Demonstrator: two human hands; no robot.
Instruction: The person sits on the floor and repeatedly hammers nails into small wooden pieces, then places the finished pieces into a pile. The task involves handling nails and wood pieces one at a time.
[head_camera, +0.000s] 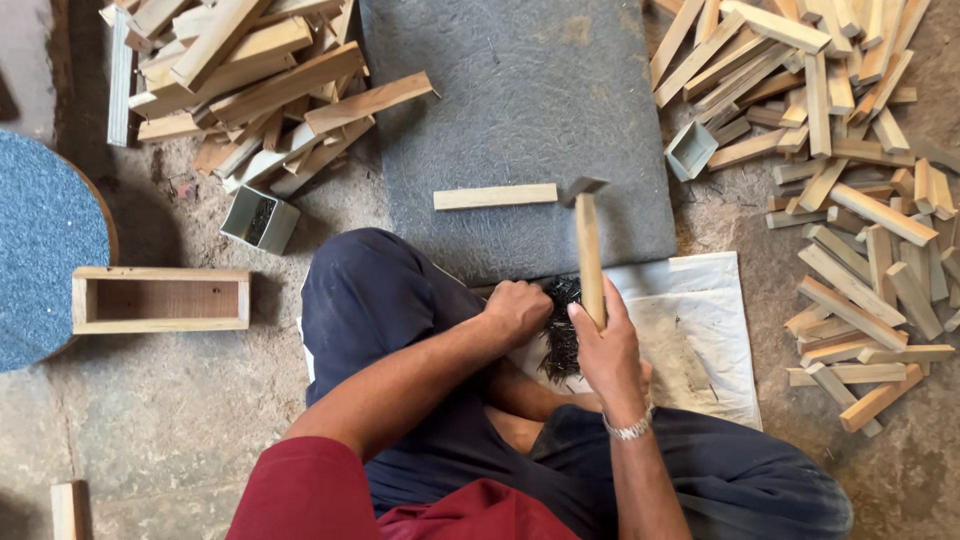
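Hammer (588, 250) gripped upright in right hand (610, 350), left hand (515, 308) just beside, fist closed on dark nails (562, 330)

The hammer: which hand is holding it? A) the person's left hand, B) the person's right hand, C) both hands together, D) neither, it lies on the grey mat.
B: the right hand, with the wrist bracelet, grips the hammer by its wooden handle, while the left hand reaches into the pile of dark nails.
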